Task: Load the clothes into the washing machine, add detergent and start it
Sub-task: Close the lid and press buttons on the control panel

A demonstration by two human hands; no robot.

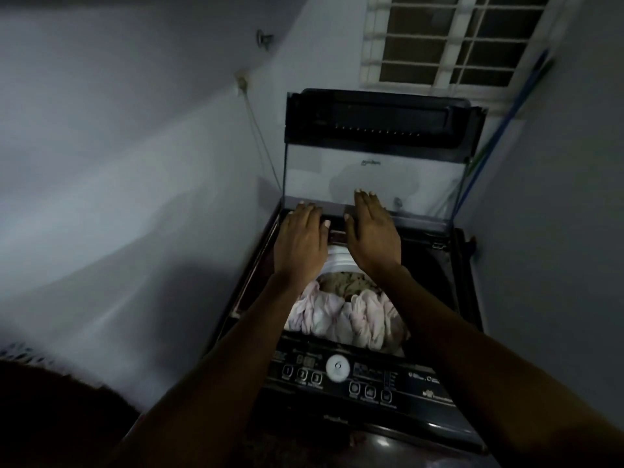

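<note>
Top-loading washing machine (354, 383), lid (371, 184) raised upright. Drum holds clothes (341, 315): pale pink pieces in front, a patterned tan one behind. Left hand (299, 241) and right hand (373, 231), fingers straight, reach over the drum's far rim near the lid hinge.

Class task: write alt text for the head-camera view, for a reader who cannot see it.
Both hands, left hand and right hand, reach flat to the rear edge of an open top-loading washing machine; pink and patterned clothes fill its drum.

The control panel (358, 376) buttons read 1, 2, 3; the lid (371, 170) logo is illegible.
</note>
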